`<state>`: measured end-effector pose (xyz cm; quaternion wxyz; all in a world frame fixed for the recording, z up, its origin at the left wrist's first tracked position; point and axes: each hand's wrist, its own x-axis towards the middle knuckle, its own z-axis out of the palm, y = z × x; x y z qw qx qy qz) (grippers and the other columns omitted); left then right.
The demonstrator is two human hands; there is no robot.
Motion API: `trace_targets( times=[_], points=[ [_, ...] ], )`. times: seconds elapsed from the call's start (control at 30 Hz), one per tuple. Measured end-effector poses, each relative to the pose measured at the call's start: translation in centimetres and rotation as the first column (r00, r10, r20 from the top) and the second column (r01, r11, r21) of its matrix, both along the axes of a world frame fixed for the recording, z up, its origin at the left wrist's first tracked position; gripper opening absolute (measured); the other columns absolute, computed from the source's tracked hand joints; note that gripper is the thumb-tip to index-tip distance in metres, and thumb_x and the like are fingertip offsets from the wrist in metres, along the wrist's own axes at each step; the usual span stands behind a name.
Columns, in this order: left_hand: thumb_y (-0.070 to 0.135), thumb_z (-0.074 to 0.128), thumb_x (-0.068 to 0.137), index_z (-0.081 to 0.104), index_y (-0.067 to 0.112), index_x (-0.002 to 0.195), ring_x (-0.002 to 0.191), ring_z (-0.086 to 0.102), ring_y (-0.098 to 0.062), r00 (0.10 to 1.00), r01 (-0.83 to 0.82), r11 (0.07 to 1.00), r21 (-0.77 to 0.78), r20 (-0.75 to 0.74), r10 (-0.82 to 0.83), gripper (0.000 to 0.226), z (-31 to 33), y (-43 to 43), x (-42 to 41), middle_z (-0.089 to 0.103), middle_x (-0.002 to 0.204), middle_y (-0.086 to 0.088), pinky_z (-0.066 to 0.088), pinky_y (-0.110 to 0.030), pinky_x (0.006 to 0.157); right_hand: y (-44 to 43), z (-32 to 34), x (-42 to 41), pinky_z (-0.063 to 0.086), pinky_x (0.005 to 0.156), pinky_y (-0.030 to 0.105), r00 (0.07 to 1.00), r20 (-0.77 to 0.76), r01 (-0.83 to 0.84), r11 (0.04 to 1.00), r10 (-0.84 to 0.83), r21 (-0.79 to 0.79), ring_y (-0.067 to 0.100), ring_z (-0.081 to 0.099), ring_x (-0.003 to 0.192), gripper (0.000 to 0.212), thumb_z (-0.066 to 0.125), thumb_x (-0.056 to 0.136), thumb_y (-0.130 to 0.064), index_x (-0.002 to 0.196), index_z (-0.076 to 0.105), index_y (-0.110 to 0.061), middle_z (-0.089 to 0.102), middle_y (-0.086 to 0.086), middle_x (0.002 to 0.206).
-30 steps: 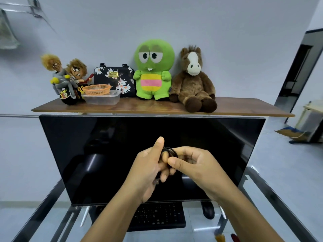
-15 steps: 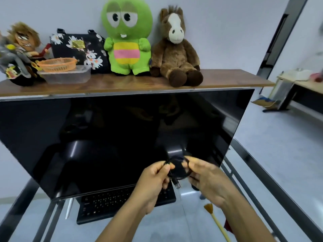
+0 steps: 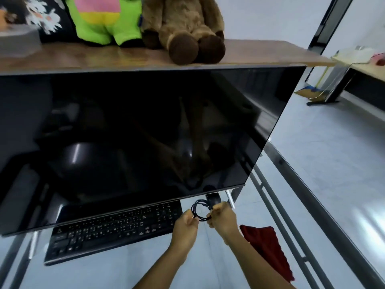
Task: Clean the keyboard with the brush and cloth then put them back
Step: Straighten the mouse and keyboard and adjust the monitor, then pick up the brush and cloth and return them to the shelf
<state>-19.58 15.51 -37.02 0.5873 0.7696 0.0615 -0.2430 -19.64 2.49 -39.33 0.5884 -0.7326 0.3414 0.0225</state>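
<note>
A black keyboard (image 3: 112, 230) lies on the glass desk under the big dark monitor (image 3: 135, 142). To its right, my left hand (image 3: 185, 226) and my right hand (image 3: 221, 219) both pinch a small coil of black cable (image 3: 201, 209) held just above the desk. A red cloth (image 3: 266, 247) lies on the desk right of my right forearm. No brush shows in this frame.
A black mouse (image 3: 213, 198) sits behind the cable coil under the monitor's edge. Above the monitor, a wooden shelf (image 3: 250, 55) carries a brown plush horse (image 3: 185, 28), a green plush (image 3: 104, 19) and a flowered bag (image 3: 48, 17). The desk's metal frame (image 3: 291, 236) runs along the right.
My head has tilted down and moved closer. Both hands have lowered with the cable coil toward the desk right of the keyboard. The red cloth has come into view; the brush has left it.
</note>
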Motion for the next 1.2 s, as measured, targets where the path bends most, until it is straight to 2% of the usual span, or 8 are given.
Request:
trace_targets(
  times=[0.13, 0.23, 0.5, 0.67, 0.77, 0.9, 1.07, 1.2],
  points=[
    [0.019, 0.051, 0.096, 0.055, 0.026, 0.118, 0.109, 0.056, -0.01, 0.98, 0.188, 0.96, 0.206, 0.023, -0.197, 0.024, -2.6, -1.1, 0.2, 0.057, 0.118, 0.009, 0.047, -0.022, 0.091, -0.3, -2.9, 1.8, 0.054, 0.067, 0.036, 0.976, -0.048, -0.218, 0.929, 0.214, -0.3, 0.022, 0.061, 0.07, 0.012, 0.048, 0.088, 0.002, 0.088, 0.049, -0.009, 0.061, 0.008, 0.079],
    [0.021, 0.05, 0.097, 0.026, 0.003, 0.147, 0.143, 0.026, -0.023, 0.945, 0.3, 0.872, 0.387, 0.001, -0.326, 0.059, -3.2, -2.0, 0.0, 0.023, 0.156, -0.008, 0.024, -0.025, 0.112, -0.3, -4.5, 1.6, 0.046, 0.066, 0.029, 0.931, -0.151, -0.361, 0.786, 0.331, -0.503, 0.015, 0.051, 0.068, 0.014, 0.048, 0.09, -0.005, 0.08, 0.046, -0.014, 0.054, 0.007, 0.094],
    [0.011, 0.045, 0.094, 0.012, 0.0, 0.15, 0.143, 0.004, -0.026, 0.881, 0.359, 0.703, 0.614, 0.027, -0.473, 0.066, -5.4, -3.0, 0.7, -0.003, 0.159, -0.01, 0.029, -0.025, 0.11, -0.8, -5.9, 1.5, 0.054, 0.078, 0.041, 0.793, -0.35, -0.605, 0.583, 0.498, -0.542, 0.026, 0.058, 0.082, 0.017, 0.05, 0.091, -0.007, 0.108, 0.052, -0.009, 0.049, 0.013, 0.119],
    [0.021, 0.046, 0.095, 0.008, 0.007, 0.152, 0.145, 0.005, -0.029, 0.854, 0.225, 0.636, 0.739, 0.165, -0.494, 0.07, -4.9, -4.1, -0.6, -0.002, 0.16, -0.012, 0.022, -0.034, 0.116, -4.4, -2.4, 0.1, 0.047, 0.09, 0.03, 0.857, -0.179, -0.496, 0.677, 0.484, -0.543, 0.028, 0.06, 0.106, 0.048, 0.052, 0.095, -0.015, 0.141, 0.042, -0.012, 0.049, 0.012, 0.13],
    [0.032, 0.049, 0.095, 0.02, 0.011, 0.15, 0.138, 0.019, -0.025, 0.791, 0.138, 0.63, 0.764, 0.298, -0.535, 0.066, -3.8, -5.9, -1.8, 0.021, 0.153, -0.008, 0.026, -0.032, 0.112, -9.4, -1.0, -2.2, 0.042, 0.072, 0.014, 0.928, -0.136, -0.356, 0.722, 0.346, -0.593, 0.025, 0.063, 0.094, 0.028, 0.052, 0.093, -0.012, 0.12, 0.059, -0.014, 0.055, 0.006, 0.109],
    [0.04, 0.05, 0.094, 0.043, 0.017, 0.132, 0.114, 0.042, -0.02, 0.764, 0.107, 0.62, 0.777, 0.335, -0.552, 0.045, -3.7, -8.6, -2.8, 0.044, 0.128, -0.004, 0.042, -0.028, 0.096, -15.1, -1.5, -6.9, 0.046, 0.082, 0.023, 0.964, -0.194, -0.262, 0.743, 0.18, -0.615, 0.023, 0.064, 0.095, 0.025, 0.059, 0.092, -0.013, 0.115, 0.065, -0.012, 0.059, 0.009, 0.122],
    [0.047, 0.041, 0.097, 0.04, 0.015, 0.117, 0.091, 0.065, -0.02, 0.858, 0.33, 0.59, 0.737, 0.026, -0.512, 0.038, -4.9, -10.6, -3.5, 0.065, 0.105, -0.002, 0.048, -0.028, 0.063, -16.7, -3.7, -10.9, 0.051, 0.092, 0.036, 0.926, -0.376, -0.246, 0.79, 0.021, -0.561, 0.025, 0.06, 0.111, 0.047, 0.062, 0.091, -0.042, 0.128, 0.053, -0.014, 0.05, 0.009, 0.134],
    [0.044, 0.058, 0.092, 0.035, 0.015, 0.117, 0.092, 0.068, -0.02, 0.884, 0.365, 0.633, 0.682, -0.041, -0.466, 0.045, -5.7, -11.5, -4.1, 0.067, 0.108, -0.002, 0.046, -0.024, 0.059, -15.3, -5.0, -10.5, 0.047, 0.093, 0.036, 0.915, -0.402, -0.264, 0.772, 0.012, -0.579, 0.019, 0.062, 0.104, 0.056, 0.065, 0.083, -0.055, 0.122, 0.05, -0.018, 0.059, -0.001, 0.118]
  ],
)
